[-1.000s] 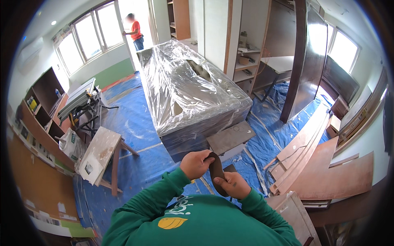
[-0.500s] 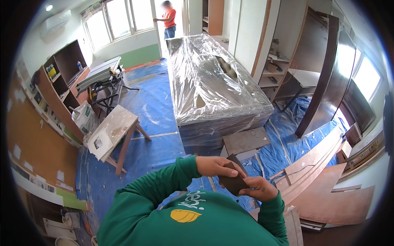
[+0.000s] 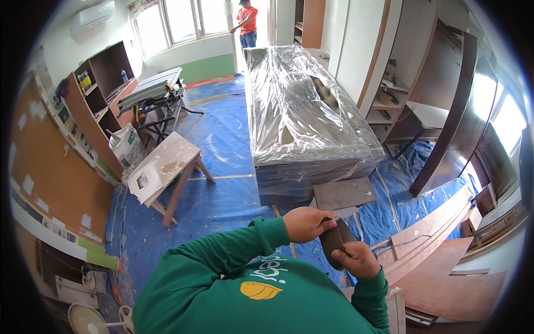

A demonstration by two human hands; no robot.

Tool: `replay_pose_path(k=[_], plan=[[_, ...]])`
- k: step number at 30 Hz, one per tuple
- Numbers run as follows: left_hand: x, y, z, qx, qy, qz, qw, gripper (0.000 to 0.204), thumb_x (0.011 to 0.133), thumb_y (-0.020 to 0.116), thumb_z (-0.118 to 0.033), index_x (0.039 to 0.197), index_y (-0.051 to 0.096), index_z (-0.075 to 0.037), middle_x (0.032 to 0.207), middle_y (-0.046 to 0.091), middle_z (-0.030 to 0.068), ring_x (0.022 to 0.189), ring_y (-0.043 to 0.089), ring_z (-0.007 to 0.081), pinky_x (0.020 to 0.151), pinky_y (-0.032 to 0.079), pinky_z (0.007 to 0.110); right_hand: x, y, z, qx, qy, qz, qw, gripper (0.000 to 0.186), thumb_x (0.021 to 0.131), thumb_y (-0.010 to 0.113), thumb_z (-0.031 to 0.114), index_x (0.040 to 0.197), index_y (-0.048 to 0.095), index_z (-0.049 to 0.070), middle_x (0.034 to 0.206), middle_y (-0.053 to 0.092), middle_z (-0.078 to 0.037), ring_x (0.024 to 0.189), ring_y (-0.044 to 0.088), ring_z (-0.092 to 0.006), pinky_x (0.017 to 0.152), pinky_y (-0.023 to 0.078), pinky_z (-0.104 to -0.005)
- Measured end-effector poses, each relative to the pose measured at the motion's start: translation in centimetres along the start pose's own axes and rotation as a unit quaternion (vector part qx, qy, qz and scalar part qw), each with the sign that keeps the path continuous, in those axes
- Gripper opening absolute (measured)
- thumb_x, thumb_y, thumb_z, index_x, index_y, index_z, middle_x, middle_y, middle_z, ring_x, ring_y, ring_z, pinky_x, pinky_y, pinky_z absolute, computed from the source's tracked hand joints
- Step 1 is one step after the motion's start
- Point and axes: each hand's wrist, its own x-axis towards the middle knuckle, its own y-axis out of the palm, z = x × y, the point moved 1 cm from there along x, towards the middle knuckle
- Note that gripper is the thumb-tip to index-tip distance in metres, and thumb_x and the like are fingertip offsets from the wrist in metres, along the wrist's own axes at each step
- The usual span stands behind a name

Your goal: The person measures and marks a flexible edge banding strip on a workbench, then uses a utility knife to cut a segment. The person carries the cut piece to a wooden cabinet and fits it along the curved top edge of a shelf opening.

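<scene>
In front of my chest, both hands hold a bent brown sheet that looks like sandpaper (image 3: 333,240). My left hand (image 3: 307,224) pinches its upper left edge between thumb and fingers. Lower down, my right hand (image 3: 360,259) grips the right end, thumb on top. The sheet curves over between the two hands, and the fingers under it are hidden. Green sleeves cover both forearms.
A plastic-wrapped bed-like block (image 3: 311,128) stands ahead on blue sheeting (image 3: 222,195). To the left are a splattered wooden trestle (image 3: 178,158) and a table saw (image 3: 150,92). Curved panels (image 3: 428,239) lie at right. A person (image 3: 247,25) stands by the far doorway.
The sheet has turned and now bows in a curve between my hands, where it was flatter and partly folded. Both hands have shifted slightly right. The distant person's arm has moved.
</scene>
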Motion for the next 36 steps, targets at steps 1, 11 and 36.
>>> replay_pose_path(k=[1,11,36], plan=[[-0.1,0.1,0.3,-0.049,-0.008,0.003,0.999,0.048,0.108,0.047,-0.042,0.131,0.064,-0.002,0.112,0.074,0.0163,0.105,0.07,0.0293,0.092,0.053,0.039,0.1,0.0,-0.1,-0.021,0.01,-0.003,1.0,0.036,0.098,0.07,0.028,0.08,0.065,-0.003,0.064,0.053,-0.003,0.06,0.045,-0.0118,0.055,0.037,-0.0334],[-1.7,-2.0,1.3,-0.526,-0.062,0.048,0.847,0.056,0.11,0.041,-0.046,0.116,0.071,0.0,0.105,0.072,0.0048,0.094,0.065,0.0107,0.092,0.051,0.029,0.0,-2.7,-1.5,-0.05,-0.029,-0.014,0.998,0.038,0.09,0.077,0.036,0.09,0.069,-0.001,0.074,0.062,-0.011,0.073,0.058,-0.0196,0.069,0.046,-0.0383],[-1.4,-1.8,2.0,-0.787,0.038,0.077,0.61,0.099,0.095,0.037,-0.077,0.151,0.037,0.005,0.145,0.055,0.0219,0.13,0.058,0.0372,0.111,0.044,0.057,1.7,-2.2,-2.3,0.109,0.005,-0.181,0.977,0.043,0.089,0.079,0.041,0.088,0.07,0.0,0.073,0.064,-0.004,0.068,0.056,-0.0112,0.06,0.046,-0.0319]])
